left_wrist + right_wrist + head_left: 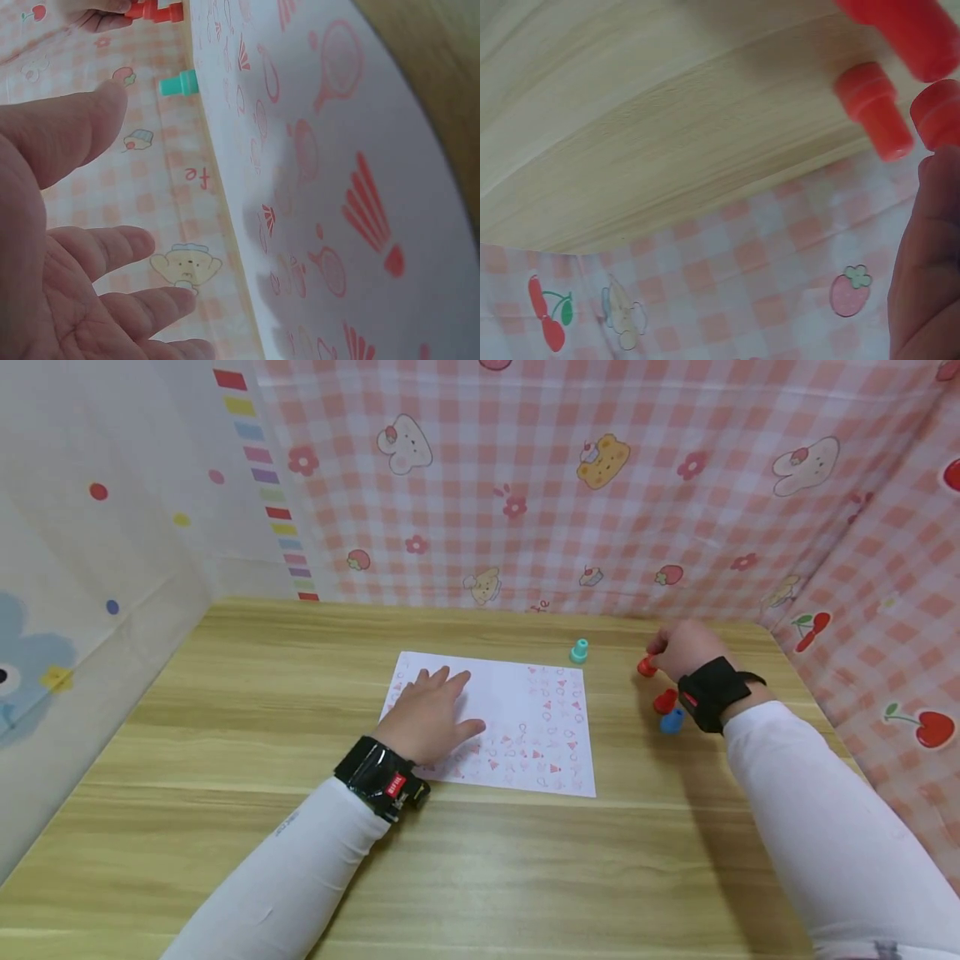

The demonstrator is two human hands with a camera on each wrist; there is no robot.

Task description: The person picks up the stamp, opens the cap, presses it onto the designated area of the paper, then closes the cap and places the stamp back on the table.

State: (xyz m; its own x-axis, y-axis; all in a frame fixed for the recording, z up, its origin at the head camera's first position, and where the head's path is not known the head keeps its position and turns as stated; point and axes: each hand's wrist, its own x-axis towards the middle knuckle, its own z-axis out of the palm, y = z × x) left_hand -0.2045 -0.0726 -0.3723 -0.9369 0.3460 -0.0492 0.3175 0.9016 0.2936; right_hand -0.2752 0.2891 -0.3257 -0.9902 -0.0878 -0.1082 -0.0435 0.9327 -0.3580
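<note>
My left hand (427, 718) is spread over the left part of a white sheet of paper (487, 681), its thumb apart from the fingers. Red prints of rackets and shuttlecocks cover much of the sheet, as the left wrist view shows up close. At the far right, my right hand (686, 647) pinches a small red stamp (936, 112) between thumb and fingers. Another red stamp (874, 109) stands on the table just beyond it. Nearer to me, below that hand, are a red stamp (664, 702) and a blue stamp (672, 721).
A teal stamp (579, 651) stands behind the paper's far right corner. The wooden table (480, 877) meets a pink checked cloth (465, 485) at its back edge, and similar cloth hangs along the right side. Pale cloth (97, 635) hangs at left.
</note>
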